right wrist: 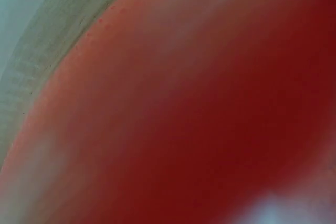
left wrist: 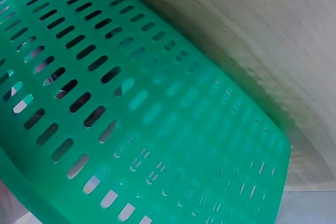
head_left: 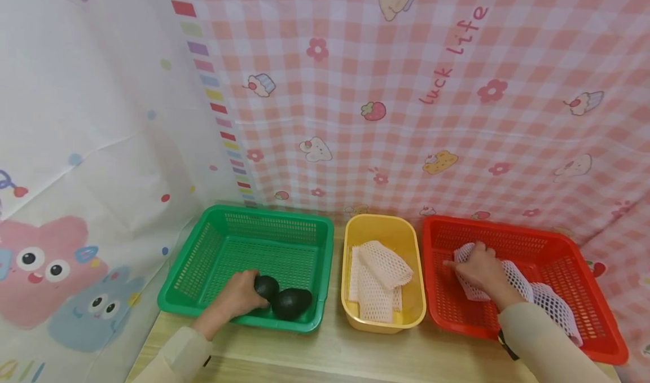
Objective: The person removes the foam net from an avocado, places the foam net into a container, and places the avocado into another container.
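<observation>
Your left hand (head_left: 238,295) grips a dark fruit (head_left: 267,286), fingers bent around it, inside the green basket (head_left: 276,217). Your right hand (head_left: 484,270) holds a netted piece (head_left: 472,294) in the red basket (head_left: 500,229), seemingly to steady it. Loose nets (head_left: 376,298) lie between, presumably within either hand's reach.

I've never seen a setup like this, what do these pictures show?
No machine, just a person's left hand and right hand. The wide picture is from a head camera; the green close-up is from the left wrist, the blurry red one from the right. On the table sit a green basket, a yellow bin holding mesh sleeves, and a red basket of white netted items. The left hand grips one dark rounded item beside another; the right touches one netted item, grip unclear.
</observation>
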Available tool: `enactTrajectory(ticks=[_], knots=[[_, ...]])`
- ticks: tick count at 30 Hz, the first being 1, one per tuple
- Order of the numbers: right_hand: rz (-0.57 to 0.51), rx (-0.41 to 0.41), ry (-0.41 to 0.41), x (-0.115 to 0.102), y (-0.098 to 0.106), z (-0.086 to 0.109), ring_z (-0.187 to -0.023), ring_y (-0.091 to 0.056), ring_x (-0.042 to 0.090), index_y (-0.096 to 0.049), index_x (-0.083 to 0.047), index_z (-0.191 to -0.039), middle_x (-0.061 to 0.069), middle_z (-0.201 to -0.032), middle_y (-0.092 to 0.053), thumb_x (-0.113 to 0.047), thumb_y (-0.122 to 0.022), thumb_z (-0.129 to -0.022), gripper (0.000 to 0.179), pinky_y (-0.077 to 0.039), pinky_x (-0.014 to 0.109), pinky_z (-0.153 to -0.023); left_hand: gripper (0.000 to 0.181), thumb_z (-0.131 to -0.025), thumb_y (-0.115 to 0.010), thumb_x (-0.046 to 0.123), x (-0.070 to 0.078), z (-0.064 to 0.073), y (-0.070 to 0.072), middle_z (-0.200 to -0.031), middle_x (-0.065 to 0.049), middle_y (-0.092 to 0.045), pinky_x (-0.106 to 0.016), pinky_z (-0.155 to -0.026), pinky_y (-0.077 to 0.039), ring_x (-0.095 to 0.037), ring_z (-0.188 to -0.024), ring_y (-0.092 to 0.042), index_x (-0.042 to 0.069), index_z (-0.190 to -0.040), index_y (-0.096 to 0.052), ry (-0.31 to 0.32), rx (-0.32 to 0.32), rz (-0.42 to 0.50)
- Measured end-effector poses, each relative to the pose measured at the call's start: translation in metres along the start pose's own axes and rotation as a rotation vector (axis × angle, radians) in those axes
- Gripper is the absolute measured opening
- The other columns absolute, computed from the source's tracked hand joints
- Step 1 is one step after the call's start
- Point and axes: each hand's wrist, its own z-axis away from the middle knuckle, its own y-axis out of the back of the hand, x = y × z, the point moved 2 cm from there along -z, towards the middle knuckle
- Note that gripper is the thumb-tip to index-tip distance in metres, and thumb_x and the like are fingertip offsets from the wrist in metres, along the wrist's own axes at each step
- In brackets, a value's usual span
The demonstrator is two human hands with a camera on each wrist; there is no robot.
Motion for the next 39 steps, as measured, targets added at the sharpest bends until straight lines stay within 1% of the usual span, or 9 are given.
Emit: enactTrajectory(ticks=[5, 8, 11, 16, 19, 23, 28, 32, 39], knots=[[0.025, -0.016, 0.028, 0.002, -0.002, -0.003, -0.104, -0.053, 0.057, -0.030, 0.031, -0.126, 0.048, -0.115, -0.046, -0.045, -0.075, -0.092, 0.095, -0.047, 0.070, -0.093, 0.079, -0.070, -0.096, 0.011, 0.000, 0.002, 0.001, -0.118, -0.033, -0.067, -0.054, -0.086, -0.057, -0.043, -0.105, -0.068, -0.019, -0.131, -0.056, 0.001, -0.004, 0.008], [0.037, -0.020, 0.048, 0.002, -0.003, -0.001, -0.104, -0.054, 0.056, -0.036, 0.031, -0.121, 0.047, -0.112, -0.051, -0.041, -0.077, -0.092, 0.087, -0.046, 0.069, -0.095, 0.080, -0.069, -0.096, 0.010, 0.001, 0.002, 0.002, -0.118, -0.033, -0.068, -0.054, -0.086, -0.057, -0.042, -0.105, -0.068, -0.019, -0.131, -0.056, -0.003, -0.004, 0.007], [0.033, -0.031, 0.034, 0.002, -0.006, 0.001, -0.102, -0.053, 0.054, -0.039, 0.030, -0.119, 0.044, -0.109, -0.052, -0.039, -0.079, -0.091, 0.085, -0.045, 0.070, -0.096, 0.080, -0.069, -0.097, 0.010, 0.002, 0.002, 0.002, -0.118, -0.033, -0.067, -0.054, -0.088, -0.057, -0.043, -0.106, -0.067, -0.019, -0.132, -0.056, 0.000, -0.008, 0.003], [0.012, -0.037, -0.018, 0.003, -0.012, 0.003, -0.109, -0.049, 0.058, -0.025, 0.032, -0.129, 0.048, -0.116, -0.045, -0.038, -0.079, -0.092, 0.096, -0.041, 0.071, -0.102, 0.078, -0.068, -0.097, 0.008, 0.004, 0.003, 0.003, -0.115, -0.030, -0.068, -0.053, -0.087, -0.057, -0.041, -0.104, -0.068, -0.018, -0.129, -0.057, 0.006, -0.009, 0.003], [-0.008, -0.032, -0.035, 0.005, -0.016, 0.003, -0.113, -0.047, 0.061, -0.017, 0.031, -0.133, 0.051, -0.120, -0.040, -0.036, -0.077, -0.094, 0.098, -0.039, 0.073, -0.104, 0.077, -0.068, -0.097, 0.007, 0.004, 0.003, 0.003, -0.115, -0.030, -0.068, -0.053, -0.087, -0.056, -0.041, -0.103, -0.067, -0.018, -0.128, -0.057, 0.009, -0.012, 0.005], [-0.027, -0.009, -0.026, 0.009, -0.019, 0.001, -0.110, -0.048, 0.060, -0.019, 0.028, -0.130, 0.050, -0.116, -0.040, -0.032, -0.076, -0.094, 0.090, -0.041, 0.072, -0.101, 0.078, -0.069, -0.096, 0.006, 0.002, 0.003, 0.002, -0.119, -0.033, -0.066, -0.056, -0.091, -0.055, -0.045, -0.108, -0.066, -0.019, -0.131, -0.055, 0.014, -0.019, 0.013], [-0.073, 0.020, -0.011, 0.014, -0.019, 0.000, -0.098, -0.051, 0.052, -0.026, 0.022, -0.124, 0.041, -0.107, -0.044, -0.027, -0.075, -0.092, 0.076, -0.048, 0.066, -0.092, 0.079, -0.071, -0.095, 0.005, 0.001, 0.004, 0.003, -0.124, -0.035, -0.064, -0.058, -0.094, -0.054, -0.047, -0.112, -0.065, -0.019, -0.134, -0.053, 0.015, -0.024, 0.018], [-0.085, 0.038, -0.016, 0.017, -0.017, 0.000, -0.094, -0.053, 0.048, -0.029, 0.023, -0.124, 0.038, -0.104, -0.049, -0.027, -0.071, -0.091, 0.074, -0.051, 0.062, -0.088, 0.079, -0.072, -0.094, 0.006, 0.004, 0.006, 0.007, -0.125, -0.035, -0.064, -0.058, -0.094, -0.054, -0.048, -0.113, -0.064, -0.019, -0.134, -0.053, 0.011, -0.033, 0.024], [-0.082, 0.072, -0.013, 0.012, -0.008, 0.004, -0.091, -0.056, 0.046, -0.033, 0.025, -0.126, 0.038, -0.105, -0.053, -0.033, -0.068, -0.092, 0.076, -0.051, 0.063, -0.087, 0.077, -0.073, -0.094, 0.007, 0.008, 0.009, 0.011, -0.128, -0.035, -0.063, -0.057, -0.093, -0.055, -0.048, -0.115, -0.063, -0.017, -0.135, -0.055, 0.015, -0.038, 0.007]])
